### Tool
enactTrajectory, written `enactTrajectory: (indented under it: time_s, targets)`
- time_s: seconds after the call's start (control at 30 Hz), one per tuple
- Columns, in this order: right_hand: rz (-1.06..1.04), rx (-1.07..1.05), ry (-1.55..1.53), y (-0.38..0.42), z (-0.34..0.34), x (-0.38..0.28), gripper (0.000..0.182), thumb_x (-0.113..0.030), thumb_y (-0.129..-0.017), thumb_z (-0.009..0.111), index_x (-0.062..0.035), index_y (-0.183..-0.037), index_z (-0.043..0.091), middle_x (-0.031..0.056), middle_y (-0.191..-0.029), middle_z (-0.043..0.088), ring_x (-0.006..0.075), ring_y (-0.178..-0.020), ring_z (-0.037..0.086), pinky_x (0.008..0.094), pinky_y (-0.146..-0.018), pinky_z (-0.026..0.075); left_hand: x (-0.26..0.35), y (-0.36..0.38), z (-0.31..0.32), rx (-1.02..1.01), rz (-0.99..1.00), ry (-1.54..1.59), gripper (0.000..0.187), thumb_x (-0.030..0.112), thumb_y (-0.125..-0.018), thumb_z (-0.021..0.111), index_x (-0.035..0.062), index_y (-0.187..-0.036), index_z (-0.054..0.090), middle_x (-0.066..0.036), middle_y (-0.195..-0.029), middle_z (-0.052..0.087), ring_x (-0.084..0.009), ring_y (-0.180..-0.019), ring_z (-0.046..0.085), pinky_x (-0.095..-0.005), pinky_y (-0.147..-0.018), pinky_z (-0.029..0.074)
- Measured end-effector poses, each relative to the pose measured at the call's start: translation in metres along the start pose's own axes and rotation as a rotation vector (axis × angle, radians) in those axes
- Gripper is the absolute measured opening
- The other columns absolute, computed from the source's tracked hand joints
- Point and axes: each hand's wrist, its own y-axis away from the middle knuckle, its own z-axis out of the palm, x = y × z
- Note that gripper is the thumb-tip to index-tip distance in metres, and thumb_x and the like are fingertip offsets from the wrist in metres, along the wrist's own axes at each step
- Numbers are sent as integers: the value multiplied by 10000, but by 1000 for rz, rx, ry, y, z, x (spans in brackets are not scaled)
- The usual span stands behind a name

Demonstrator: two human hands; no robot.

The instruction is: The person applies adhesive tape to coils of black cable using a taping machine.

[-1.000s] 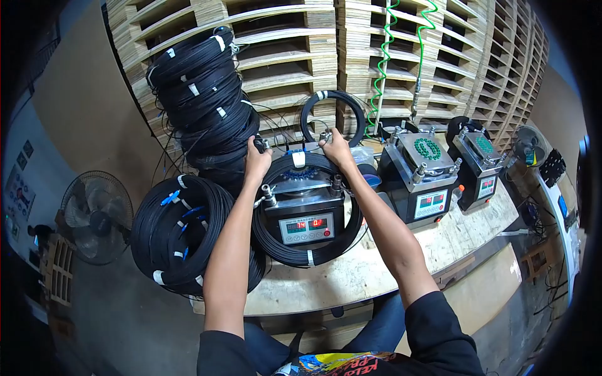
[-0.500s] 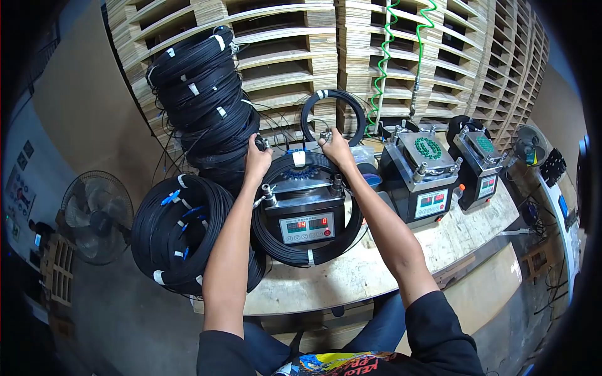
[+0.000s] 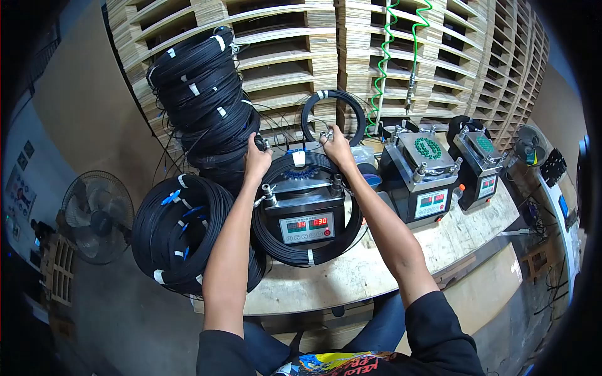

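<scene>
My left hand (image 3: pixel 257 160) is closed around a metal corner post at the back left of the nearest polishing machine (image 3: pixel 304 216). On the back right post (image 3: pixel 325 136), my right hand (image 3: pixel 337 149) is closed in a similar grip. A coil of black cable (image 3: pixel 313 257) with white ties hangs around the machine's front and lies over its top. Beneath the coil's upper part, a ring of blue connectors (image 3: pixel 301 173) shows on the machine's top plate. The red digits on the front display (image 3: pixel 307 227) read 74 and about 030.
Left of the machine are a tall stack of black cable coils (image 3: pixel 204 94) and a wide coil (image 3: pixel 153 232) with blue connectors. Two more machines (image 3: pixel 421 178) (image 3: pixel 481 160) stand to the right on the wooden table (image 3: pixel 301 291). A green spiral hose (image 3: pixel 416 56) hangs before stacked pallets (image 3: pixel 276 75).
The right number on the nearest machine's display has gone from 0 to about 030. The second machine's display has also changed. Both hands stay at the posts with almost no movement.
</scene>
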Motion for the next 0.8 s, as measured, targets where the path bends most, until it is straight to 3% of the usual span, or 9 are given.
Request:
enactTrajectory:
  time_s: [0.1,0.33,0.4,0.47,0.6,0.8]
  targets:
    - [63,-5,35,2,-1,-5,536,-309,-906,660,-35,-1339,501,344,-1090,653,495,-1081,618,507,-936,485,-3,-2,3,-14,21,54,747,202,-848,653,113,-1516,330,-280,-1319,586,-434,-1177,593,-455,-1027,452]
    - [146,-80,178,2,-2,-13,556,-348,-913,651,-52,-1357,495,347,-1093,653,498,-1088,614,519,-939,483,-6,-2,11,118,9,-60,685,266,-858,646,84,-1474,408,-276,-1360,564,-412,-1277,529,-439,-1079,403]
    - [60,-83,78,1,-3,-10,588,-374,-907,688,-20,-1338,500,308,-1085,670,457,-1091,637,486,-918,502,-6,-3,10,125,-11,-67,671,272,-845,654,57,-1446,448,-278,-1379,551,-401,-1308,511,-419,-1090,392]
    - [54,-78,55,1,-3,-8,590,-359,-900,696,-20,-1341,499,304,-1073,672,455,-1084,640,482,-913,503,-8,-6,11,115,-27,-115,649,279,-885,630,115,-1474,413,-260,-1359,571,-424,-1269,530,-462,-1079,408]
    - [78,-55,43,3,-3,-10,562,-305,-898,665,-31,-1357,490,335,-1123,650,492,-1101,614,507,-951,483,-10,-9,10,110,43,-113,646,250,-877,635,126,-1472,414,-258,-1334,590,-425,-1248,550,-472,-1060,426]
    - [105,-61,69,4,-3,-11,575,-355,-899,671,-16,-1332,506,324,-1142,650,475,-1122,615,498,-940,486,-17,-13,10,83,86,-33,670,177,-847,647,129,-1471,409,-272,-1292,609,-441,-1205,577,-474,-1038,448]
